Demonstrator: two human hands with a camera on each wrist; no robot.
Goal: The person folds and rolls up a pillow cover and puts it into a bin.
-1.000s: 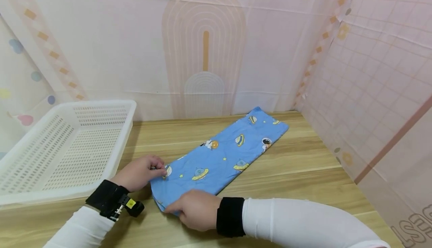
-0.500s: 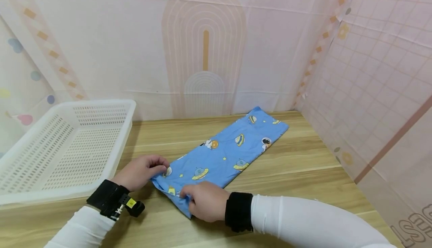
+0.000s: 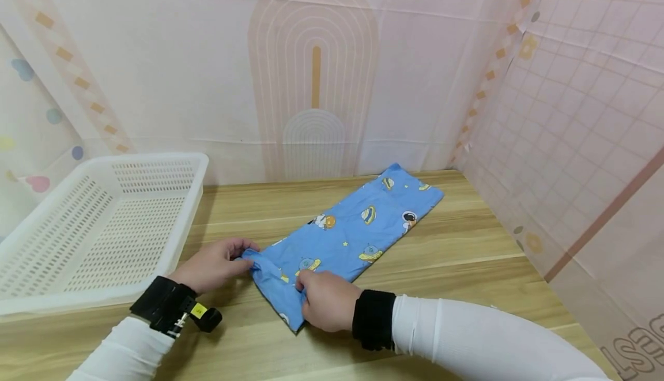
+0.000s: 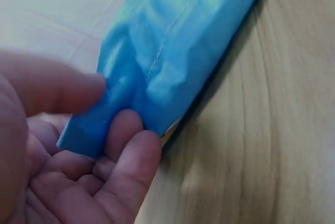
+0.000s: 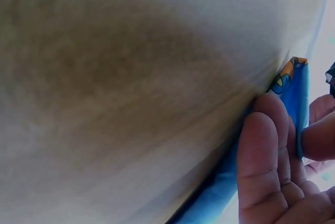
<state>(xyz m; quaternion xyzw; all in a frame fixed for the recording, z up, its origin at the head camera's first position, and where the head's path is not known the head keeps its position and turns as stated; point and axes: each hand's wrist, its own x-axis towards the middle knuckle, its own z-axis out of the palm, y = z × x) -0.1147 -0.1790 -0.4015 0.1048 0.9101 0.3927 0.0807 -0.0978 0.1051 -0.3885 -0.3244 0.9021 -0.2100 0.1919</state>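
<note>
On the left, one white basket sits on the one table, perhaps aside to give you room. Just right of it, your left hand pinches a corner of the one blue cloth between thumb and fingers; the cloth slants from near left to far right. Your right hand pinches its turned-over edge, probably so your two hands level the fold.

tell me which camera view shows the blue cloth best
The head view: it shows nearly all the blue cloth, with only small parts hidden by the left hand and right hand. The left wrist view gives a close-up of one end and its stitching; the right wrist view, only narrow strips.
</note>
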